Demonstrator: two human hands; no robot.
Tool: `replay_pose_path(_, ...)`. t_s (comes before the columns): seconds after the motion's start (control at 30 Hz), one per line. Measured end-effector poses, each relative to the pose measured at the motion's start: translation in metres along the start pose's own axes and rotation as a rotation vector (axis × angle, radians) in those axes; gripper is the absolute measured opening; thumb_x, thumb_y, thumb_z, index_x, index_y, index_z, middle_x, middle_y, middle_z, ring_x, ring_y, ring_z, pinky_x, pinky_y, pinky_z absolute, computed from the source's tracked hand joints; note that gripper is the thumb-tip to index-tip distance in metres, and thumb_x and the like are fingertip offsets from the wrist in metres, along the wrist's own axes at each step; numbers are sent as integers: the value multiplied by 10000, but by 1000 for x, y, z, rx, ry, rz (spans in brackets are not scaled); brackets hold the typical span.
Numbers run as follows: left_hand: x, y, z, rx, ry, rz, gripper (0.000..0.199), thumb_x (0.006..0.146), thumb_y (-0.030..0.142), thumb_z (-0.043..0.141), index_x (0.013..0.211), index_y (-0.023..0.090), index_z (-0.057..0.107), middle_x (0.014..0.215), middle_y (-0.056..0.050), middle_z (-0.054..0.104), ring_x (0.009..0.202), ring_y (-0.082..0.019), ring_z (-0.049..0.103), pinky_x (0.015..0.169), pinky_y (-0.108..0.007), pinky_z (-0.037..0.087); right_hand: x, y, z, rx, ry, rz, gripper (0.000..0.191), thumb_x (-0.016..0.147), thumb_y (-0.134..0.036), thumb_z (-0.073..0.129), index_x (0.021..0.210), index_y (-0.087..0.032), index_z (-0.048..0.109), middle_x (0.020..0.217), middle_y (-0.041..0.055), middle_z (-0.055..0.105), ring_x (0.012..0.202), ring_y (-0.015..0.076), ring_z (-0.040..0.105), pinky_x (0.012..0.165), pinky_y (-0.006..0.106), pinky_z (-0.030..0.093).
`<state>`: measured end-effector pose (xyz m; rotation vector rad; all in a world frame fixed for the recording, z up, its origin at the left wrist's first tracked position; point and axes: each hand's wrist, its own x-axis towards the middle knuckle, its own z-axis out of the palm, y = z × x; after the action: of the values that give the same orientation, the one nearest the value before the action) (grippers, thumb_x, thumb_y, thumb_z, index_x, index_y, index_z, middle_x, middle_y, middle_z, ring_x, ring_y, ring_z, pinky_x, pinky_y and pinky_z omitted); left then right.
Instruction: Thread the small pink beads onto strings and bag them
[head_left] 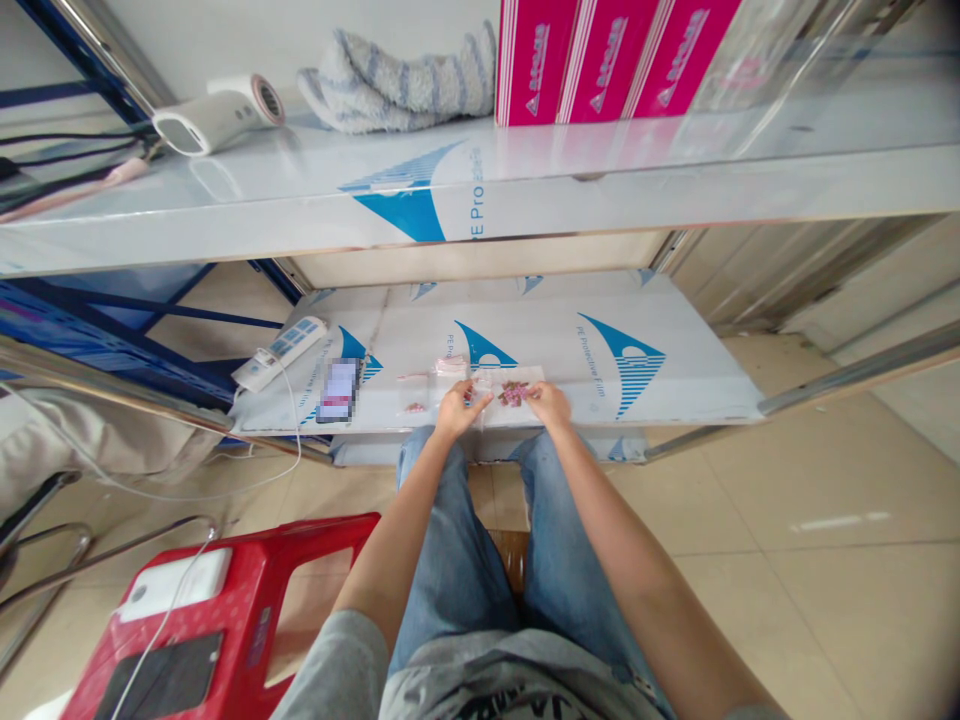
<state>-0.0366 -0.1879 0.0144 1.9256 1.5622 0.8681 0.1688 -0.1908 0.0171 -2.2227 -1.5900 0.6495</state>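
Note:
Near the front edge of the lower shelf (pixel 540 345), a small pink and green flower-like piece (pixel 514 393) lies over a pale sheet. My right hand (pixel 549 405) pinches the right end of this piece. My left hand (pixel 459 408) is just to its left, thumb and forefinger apart, at a clear plastic bag; whether it grips the bag is too small to tell. Small clear packets (pixel 451 367) with pinkish contents lie behind and left of my left hand, and another little pink piece (pixel 415 407) is farther left.
A phone (pixel 338 390) and a white power strip (pixel 281 352) are on the shelf's left. The upper shelf (pixel 300 205) holds a hair dryer (pixel 217 115), striped cloth (pixel 405 85) and pink boxes (pixel 592 60). A red stool (pixel 255 600) with devices stands lower left.

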Motion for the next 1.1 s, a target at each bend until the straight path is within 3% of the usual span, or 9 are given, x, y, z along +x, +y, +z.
replay_pose_path(0.37,0,1,0,-17,-17,-9,539,739,579,540,1057,146,581,877,-48,622,723,-131,559,691,-257,452,-5,-4,-6,-117,-82,0,245,741,-406,557,891,-247,667,937,38,686,883,205,625,692,257,431)
replay_pose_path(1.1,-4,5,1,103,-75,51,543,740,597,527,1057,159,578,905,-42,618,699,-122,549,657,-242,441,-5,-9,-1,-185,-94,1,354,780,-480,487,915,-242,711,948,86,692,883,223,635,695,266,442)
